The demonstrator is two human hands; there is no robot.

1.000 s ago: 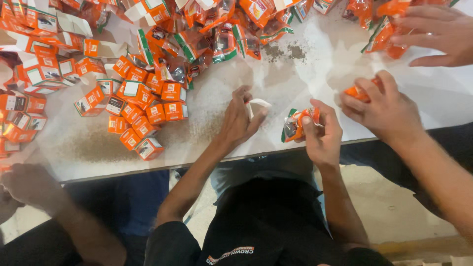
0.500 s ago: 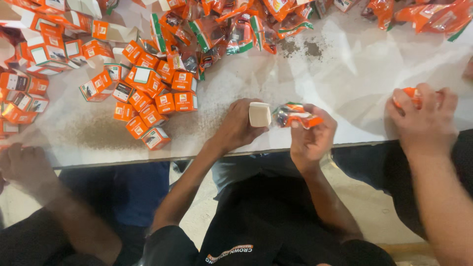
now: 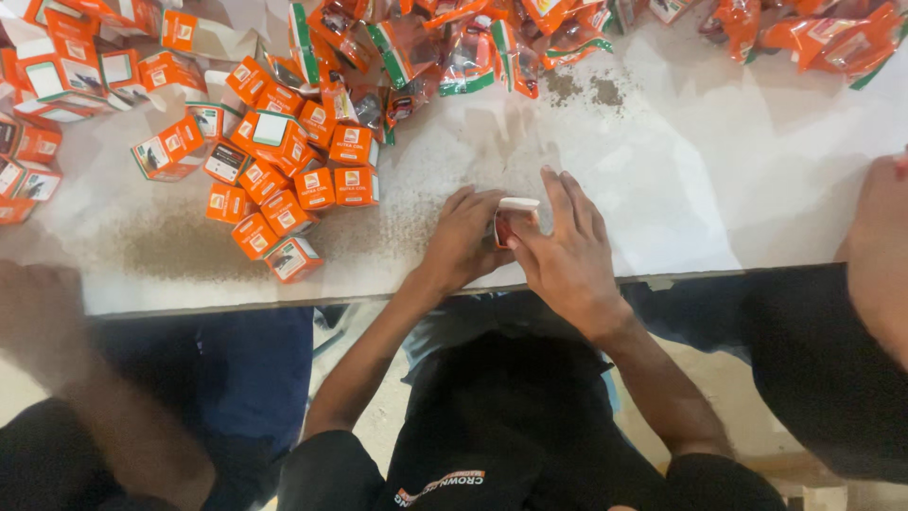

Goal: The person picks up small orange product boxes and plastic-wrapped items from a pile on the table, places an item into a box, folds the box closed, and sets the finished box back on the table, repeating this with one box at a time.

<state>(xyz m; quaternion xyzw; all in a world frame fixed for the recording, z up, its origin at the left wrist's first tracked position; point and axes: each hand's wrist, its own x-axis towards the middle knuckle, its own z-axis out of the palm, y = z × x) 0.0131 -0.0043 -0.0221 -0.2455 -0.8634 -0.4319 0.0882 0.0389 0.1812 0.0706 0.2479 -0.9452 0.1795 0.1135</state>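
Both hands meet near the edge of the pale, dust-speckled tabletop. Left hand curls closed around one side of a small orange cardboard carton with a white flap, and right hand presses against its other side, fingers stretched up over the flap. The carton stands between the two palms, mostly hidden; only its white top and a strip of orange show.

Left of the left hand, and a little farther from the person, lies a cluster of small orange cardboard cartons, some flat, some tipped on their sides, spreading toward the far left corner. Between that cluster and the left hand a patch of brown powder dusts the surface. Beyond both hands, along the far edge, is a heap of glossy orange and green plastic sachets, with two small dark powder spots just beside it.

At the near left a blurred forearm of another person hangs below the table edge. At the far right, another person's arm reaches over the tabletop, well apart from the right hand.
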